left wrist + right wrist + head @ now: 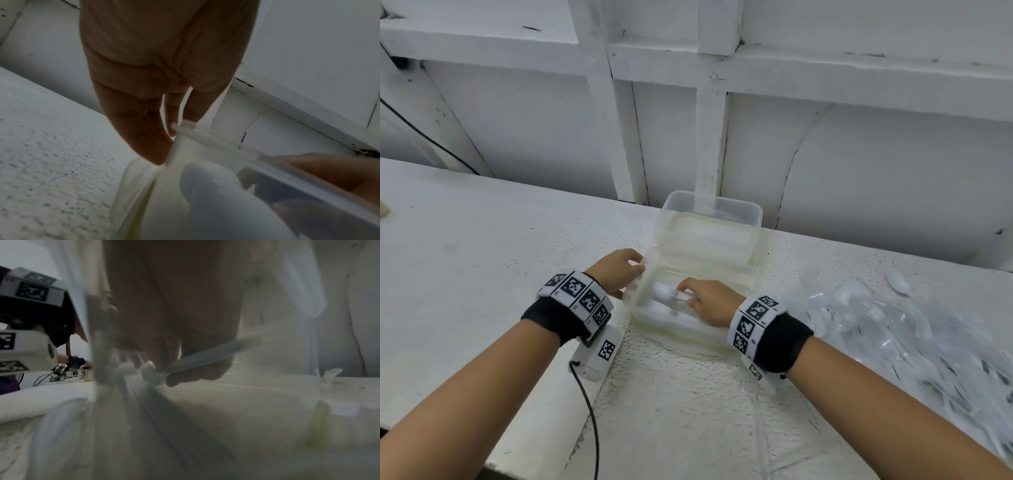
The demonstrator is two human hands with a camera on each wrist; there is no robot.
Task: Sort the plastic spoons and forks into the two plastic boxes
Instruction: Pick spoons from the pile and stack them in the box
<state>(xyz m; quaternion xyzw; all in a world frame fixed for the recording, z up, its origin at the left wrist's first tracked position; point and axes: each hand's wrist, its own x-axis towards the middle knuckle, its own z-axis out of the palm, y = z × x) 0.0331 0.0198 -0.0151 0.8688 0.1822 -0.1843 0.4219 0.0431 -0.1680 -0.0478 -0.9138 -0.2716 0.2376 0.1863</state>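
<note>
Two clear plastic boxes stand in a row: the far box [754,211] and the near box [726,274]. My left hand [638,270] pinches the near box's left rim [205,138], thumb outside and fingers over the edge. My right hand [686,295] is inside the near box and holds a white plastic fork [671,293] low over its floor, tines pointing left. In the right wrist view the fork [205,361] sits between thumb and fingers. At least one more white fork [674,314] lies in the box under it.
A heap of cutlery in clear wrappers [911,329] spreads over the white table's right side, with a loose white spoon [899,282] behind it. A black cable [589,404] runs from my left wrist toward the table's front edge. A white panelled wall rises behind the boxes.
</note>
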